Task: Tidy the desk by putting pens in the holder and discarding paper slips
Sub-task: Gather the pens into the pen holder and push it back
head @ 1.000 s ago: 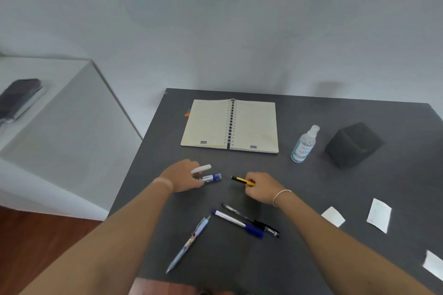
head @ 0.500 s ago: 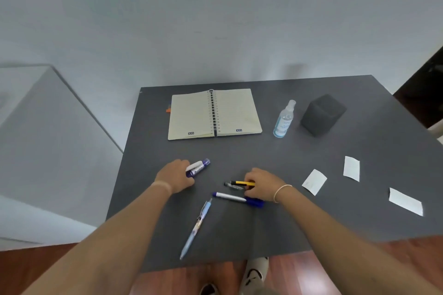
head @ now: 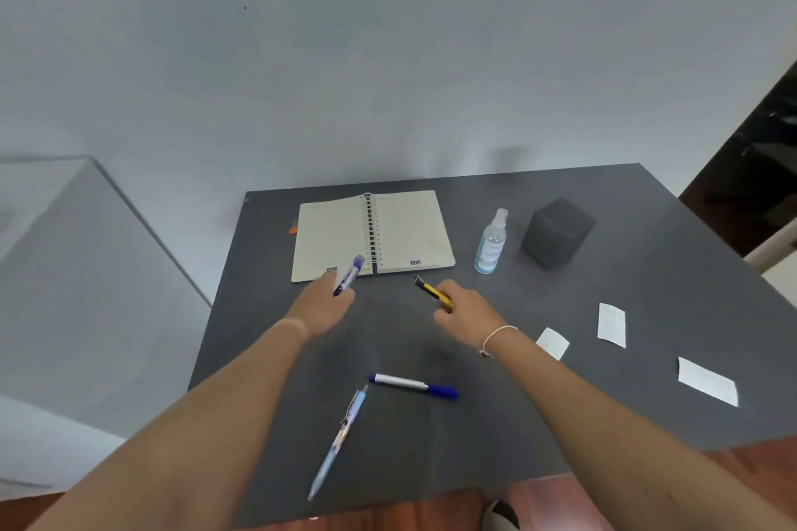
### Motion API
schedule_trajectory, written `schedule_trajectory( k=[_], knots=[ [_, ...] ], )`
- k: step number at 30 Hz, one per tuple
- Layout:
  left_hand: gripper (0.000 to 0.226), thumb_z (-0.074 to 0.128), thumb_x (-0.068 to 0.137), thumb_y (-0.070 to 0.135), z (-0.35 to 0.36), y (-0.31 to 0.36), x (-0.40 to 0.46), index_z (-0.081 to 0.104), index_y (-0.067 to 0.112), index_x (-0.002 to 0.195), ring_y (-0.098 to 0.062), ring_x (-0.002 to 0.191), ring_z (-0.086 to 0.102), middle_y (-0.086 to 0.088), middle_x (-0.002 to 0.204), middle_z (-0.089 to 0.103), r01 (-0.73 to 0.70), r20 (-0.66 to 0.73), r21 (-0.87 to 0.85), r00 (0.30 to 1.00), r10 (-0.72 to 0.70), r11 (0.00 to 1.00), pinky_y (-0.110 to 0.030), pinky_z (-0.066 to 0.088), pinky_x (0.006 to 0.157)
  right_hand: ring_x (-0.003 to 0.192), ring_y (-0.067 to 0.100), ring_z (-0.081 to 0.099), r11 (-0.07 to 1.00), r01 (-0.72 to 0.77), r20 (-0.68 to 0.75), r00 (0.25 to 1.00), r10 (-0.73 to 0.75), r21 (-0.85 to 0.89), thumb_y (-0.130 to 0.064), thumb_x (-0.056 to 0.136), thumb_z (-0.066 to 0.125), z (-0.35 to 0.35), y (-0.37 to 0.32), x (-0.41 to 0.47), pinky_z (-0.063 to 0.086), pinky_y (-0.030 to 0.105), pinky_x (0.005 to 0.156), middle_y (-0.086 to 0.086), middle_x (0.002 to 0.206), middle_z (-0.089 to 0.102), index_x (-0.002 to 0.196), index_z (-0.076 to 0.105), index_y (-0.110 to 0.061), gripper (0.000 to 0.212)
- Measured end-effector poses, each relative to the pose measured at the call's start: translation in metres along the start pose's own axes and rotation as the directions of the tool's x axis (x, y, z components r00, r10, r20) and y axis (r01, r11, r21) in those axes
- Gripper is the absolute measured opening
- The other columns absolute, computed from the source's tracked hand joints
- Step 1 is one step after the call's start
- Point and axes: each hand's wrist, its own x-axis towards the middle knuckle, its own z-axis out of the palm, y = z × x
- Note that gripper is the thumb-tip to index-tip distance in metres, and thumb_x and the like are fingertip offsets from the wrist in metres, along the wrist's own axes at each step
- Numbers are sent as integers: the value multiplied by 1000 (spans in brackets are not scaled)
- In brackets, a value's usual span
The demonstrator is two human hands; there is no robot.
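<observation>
I am seeing the left hand (head: 324, 306) closing around a blue-capped marker (head: 348, 274), raised above the table (head: 647, 272), its cap end pointing up and away over the near edge of the open spiral notebook (head: 373, 234). The right hand (head: 468, 308) is gripping a yellow pen (head: 433, 292), its dark tip pointing up and to the left; a second, darker pen may be tucked with it, but I cannot tell. A thin white bracelet (head: 496, 338) is sitting on the right wrist.

Between the two forearms, two pens are lying on the table: a white pen with a blue cap (head: 413, 385), lying roughly crosswise, and a pale blue pen (head: 338, 442) running diagonally toward the near edge. Their ends are lying just beside each other; I cannot tell whether they are touching.

To the right of the right forearm, three white paper slips are lying flat and apart from one another: one (head: 553, 343) just beside the wrist, one (head: 611, 324) further right, one (head: 707, 382) nearest the right edge.

Behind the hands, a clear spray bottle (head: 491, 241) is standing upright just right of the notebook, and the dark grey cube-shaped pen holder (head: 556, 232) is standing just right of the bottle. An orange tab (head: 293, 230) is showing at the notebook's left edge.
</observation>
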Motion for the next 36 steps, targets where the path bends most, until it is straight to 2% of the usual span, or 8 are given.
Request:
schedule_trajectory(
  k=[3, 6, 10, 12, 15, 20, 24, 36],
  knots=[
    [11, 37, 92, 20, -8, 46, 12, 38, 11, 85, -23, 61, 45, -7, 78, 47, -59, -38, -132, 998, 54, 990, -27, 38, 48, 73, 27, 47, 988, 26, -96, 995, -12, 149, -13, 88, 43, -32, -7, 12, 41, 32, 67, 9, 85, 52, 107, 49, -13, 20],
    [11, 35, 93, 18, -12, 100, 25, 39, 9, 98, -24, 67, 51, -9, 86, 50, -101, -94, -302, 993, 76, 948, -29, 44, 52, 74, 25, 43, 952, 78, -221, 975, -12, 295, -10, 90, 37, -73, -4, 25, 38, 29, 66, 12, 103, 49, 104, 51, -13, 19],
    [16, 31, 96, 20, -1, 173, 42, 37, 12, 109, -19, 67, 51, -8, 87, 48, -152, -128, -464, 986, 103, 873, -33, 50, 60, 64, 16, 40, 885, 121, -291, 956, 17, 449, -13, 95, 31, -140, 12, 37, 34, 26, 60, 4, 81, 48, 96, 48, -9, 17],
    [15, 31, 97, 20, 11, 207, 51, 36, 14, 110, -18, 68, 52, -7, 87, 49, -187, -153, -496, 980, 127, 848, -30, 51, 60, 62, 12, 40, 842, 156, -343, 939, 36, 516, -14, 98, 30, -172, 25, 45, 35, 23, 57, 0, 85, 50, 96, 48, -14, 17],
    [13, 30, 97, 17, 36, 255, 63, 35, 12, 108, -16, 66, 52, -5, 82, 49, -232, -175, -557, 971, 160, 797, -27, 51, 57, 65, 11, 44, 757, 177, -373, 923, 94, 629, -10, 98, 28, -208, 54, 56, 39, 22, 62, -1, 79, 50, 117, 49, -13, 29],
    [15, 28, 98, 16, 83, 313, 83, 33, 13, 112, -15, 72, 53, -3, 88, 49, -223, -156, -651, 975, 159, 725, -30, 51, 67, 74, 17, 54, 641, 152, -366, 905, 215, 752, -8, 98, 28, -238, 100, 73, 47, 29, 75, 0, 76, 52, 118, 45, -7, 27],
    [29, 27, 98, 15, 119, 338, 101, 32, 10, 126, -17, 82, 55, 0, 87, 50, -189, -146, -668, 982, 123, 720, -38, 48, 86, 88, 19, 58, 557, 141, -342, 899, 275, 819, -10, 99, 31, -240, 129, 87, 47, 37, 92, 0, 81, 55, 105, 44, -15, 16],
    [18, 32, 98, 11, 178, 334, 139, 34, 21, 114, -21, 104, 54, -4, 99, 55, -96, -92, -758, 995, 41, 645, -39, 43, 100, 100, 21, 61, 522, 97, -265, 929, 258, 848, -5, 96, 36, -217, 168, 121, 44, 36, 95, 2, 88, 59, 101, 48, -17, 18]
  ],
)
